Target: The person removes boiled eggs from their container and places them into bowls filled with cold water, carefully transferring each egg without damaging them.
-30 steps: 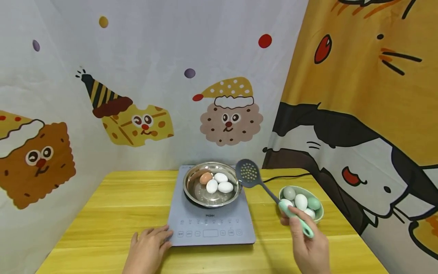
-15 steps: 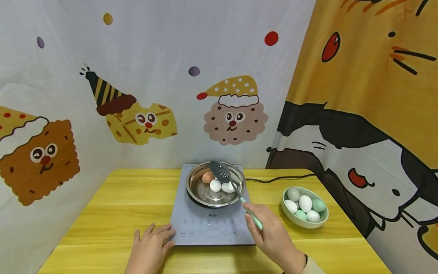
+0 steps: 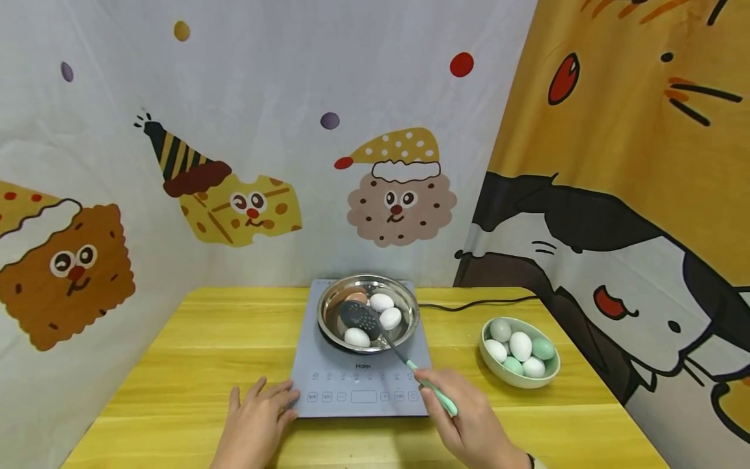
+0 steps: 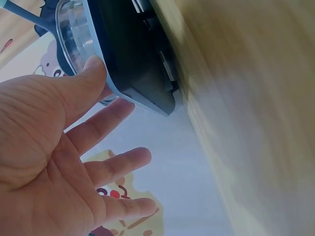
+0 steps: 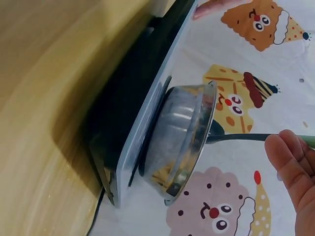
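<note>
My right hand [image 3: 469, 417] grips the green handle of a skimmer [image 3: 362, 319], a dark slotted spoon. Its perforated head is inside a round steel pan [image 3: 405, 340] among the eggs. A white egg [image 3: 357, 337] lies at the near side of the pan, partly behind the head. White eggs [image 3: 390, 318] sit to the right, and a brown egg [image 3: 356, 298] is partly covered at the back. The pan stands on a grey induction cooker [image 3: 363, 384]. My left hand [image 3: 252, 423] touches the cooker's left edge near its front corner; in the left wrist view its fingers [image 4: 120, 164] are extended.
A pale green bowl [image 3: 521, 378] of white, grey and green eggs stands on the yellow wooden table [image 3: 199, 352], right of the cooker. A black cord [image 3: 474, 304] runs along the back. A cartoon-printed cloth [image 3: 252, 130] hangs behind.
The skimmer has swung from near the bowl into the pan, then moved down toward the near side. One white egg has shifted to the near side of the pan. My left hand stays put.
</note>
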Demonstrator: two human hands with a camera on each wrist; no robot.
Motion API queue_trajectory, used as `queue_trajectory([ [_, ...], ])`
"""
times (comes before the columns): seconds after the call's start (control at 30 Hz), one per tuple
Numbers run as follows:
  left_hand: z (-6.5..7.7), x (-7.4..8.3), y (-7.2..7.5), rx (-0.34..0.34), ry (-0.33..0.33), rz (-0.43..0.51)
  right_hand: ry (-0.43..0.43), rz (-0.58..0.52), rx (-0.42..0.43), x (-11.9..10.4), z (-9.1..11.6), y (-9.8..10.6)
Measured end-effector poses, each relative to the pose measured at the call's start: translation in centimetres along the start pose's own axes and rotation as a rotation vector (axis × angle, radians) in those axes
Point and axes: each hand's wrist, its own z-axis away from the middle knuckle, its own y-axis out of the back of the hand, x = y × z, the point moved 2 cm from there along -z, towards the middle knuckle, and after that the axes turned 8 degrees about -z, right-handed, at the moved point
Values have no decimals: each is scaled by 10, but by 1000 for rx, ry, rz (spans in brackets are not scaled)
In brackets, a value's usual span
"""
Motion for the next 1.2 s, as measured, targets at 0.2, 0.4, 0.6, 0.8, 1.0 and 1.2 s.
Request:
queue_trajectory([
  [0.2, 1, -1, -1, -2, 0, -3, -6, -95, 30, -2, 3, -1],
  [0.4, 1, 0, 0, 8, 0, -3, -42, -143, 37, -3, 6, -1],
  [0.6, 1, 0, 0, 25, -22, -33, -373, -286, 87, -1, 6, 4],
  [0.8, 1, 0, -1, 38, -31, -46, -860, -580, 309, 14, 3, 13],
  [1.0, 1, 0, -1, 27, -31, -47, -1105, -741, 443, 28, 1, 16],
  [1.2, 2, 1, -2, 49, -49, -49, -1136, -792, 486, 32, -2, 18],
])
